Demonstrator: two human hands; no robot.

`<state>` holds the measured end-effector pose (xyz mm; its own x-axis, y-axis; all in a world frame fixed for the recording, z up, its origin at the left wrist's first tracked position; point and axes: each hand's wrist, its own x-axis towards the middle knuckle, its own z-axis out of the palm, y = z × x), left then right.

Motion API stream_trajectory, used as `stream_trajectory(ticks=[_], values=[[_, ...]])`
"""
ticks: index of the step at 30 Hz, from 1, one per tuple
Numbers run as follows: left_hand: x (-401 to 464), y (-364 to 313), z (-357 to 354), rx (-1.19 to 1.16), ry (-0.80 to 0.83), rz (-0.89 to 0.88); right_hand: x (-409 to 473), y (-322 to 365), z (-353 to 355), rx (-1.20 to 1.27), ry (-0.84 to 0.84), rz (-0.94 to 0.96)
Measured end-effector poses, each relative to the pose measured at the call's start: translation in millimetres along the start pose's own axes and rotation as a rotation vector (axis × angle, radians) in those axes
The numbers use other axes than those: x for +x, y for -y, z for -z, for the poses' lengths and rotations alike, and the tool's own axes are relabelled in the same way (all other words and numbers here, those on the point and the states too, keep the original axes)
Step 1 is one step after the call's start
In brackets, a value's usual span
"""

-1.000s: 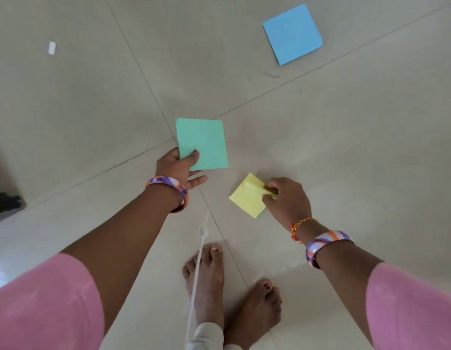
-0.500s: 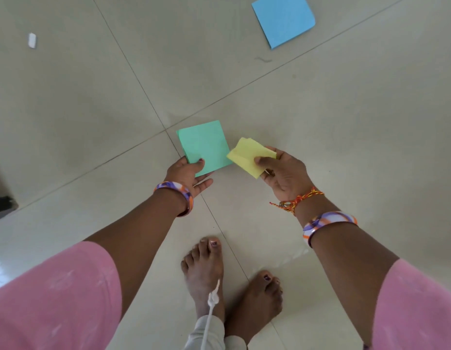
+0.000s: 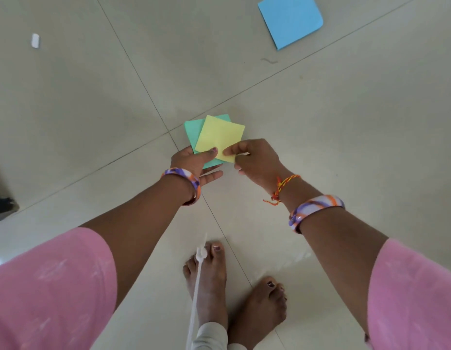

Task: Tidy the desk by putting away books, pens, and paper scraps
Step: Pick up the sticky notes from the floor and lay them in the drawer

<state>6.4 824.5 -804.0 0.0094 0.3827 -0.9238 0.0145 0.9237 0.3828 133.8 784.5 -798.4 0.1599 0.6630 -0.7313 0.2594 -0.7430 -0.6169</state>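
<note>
A yellow paper square (image 3: pixel 219 136) lies on top of a green paper square (image 3: pixel 191 130), both held above the tiled floor in the middle of the view. My left hand (image 3: pixel 194 164) grips the pair from below, with its thumb pressed on the yellow sheet. My right hand (image 3: pixel 254 160) pinches the yellow sheet's near right corner. A blue paper square (image 3: pixel 291 20) lies flat on the floor at the top right, far from both hands.
A small white scrap (image 3: pixel 35 40) lies on the floor at the upper left. A dark object (image 3: pixel 2 203) shows at the left edge. My bare feet (image 3: pixel 211 279) stand below the hands, with a white cord (image 3: pixel 198 281) hanging over them.
My right hand lifted the yellow sheet off the floor and laid it over the green sheet in my left hand. The left thumb now presses on the yellow sheet.
</note>
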Motion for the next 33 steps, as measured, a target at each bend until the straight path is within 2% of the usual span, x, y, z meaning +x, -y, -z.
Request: stream_trajectory(ticks=[3,5,7,10,13,16,19,22,28,30,33], values=[[5.5,-9.2,-5.1,-0.08,-0.016,-0.046,16.5,6.5,22.9,-0.174,-0.014,0.134],[9.3,-15.6,-8.2,-0.115,-0.012,-0.061,35.7,10.9,46.0,-0.254,-0.147,0.172],[13.3,-22.3,-11.6,-0.126,-0.016,-0.072,63.0,18.5,72.2,-0.418,-0.263,0.154],[19.6,-30.9,-19.0,-0.135,-0.012,-0.088,101.3,38.6,103.0,-0.674,-0.332,0.078],[21.9,-40.8,-25.7,-0.129,0.015,-0.087,120.2,52.8,111.6,-0.754,-0.352,0.096],[21.7,-43.8,-25.5,-0.117,0.011,-0.081,102.7,40.0,92.4,-0.797,-0.413,0.147],[18.6,-41.3,-20.1,-0.122,-0.02,-0.053,72.4,14.3,67.3,-0.742,-0.562,0.206],[15.8,-33.1,-12.8,-0.113,-0.04,-0.03,71.0,11.5,77.4,-0.564,-0.667,0.078],[14.5,-15.0,-1.9,-0.098,-0.073,0.013,94.0,27.4,93.8,-0.574,-0.459,-0.015],[10.0,-9.5,-0.1,-0.095,-0.085,0.026,90.1,29.6,94.1,-0.428,-0.445,-0.047],[-2.0,-4.2,2.8,-0.103,-0.091,0.042,63.2,26.6,82.3,-0.055,-0.46,-0.026]])
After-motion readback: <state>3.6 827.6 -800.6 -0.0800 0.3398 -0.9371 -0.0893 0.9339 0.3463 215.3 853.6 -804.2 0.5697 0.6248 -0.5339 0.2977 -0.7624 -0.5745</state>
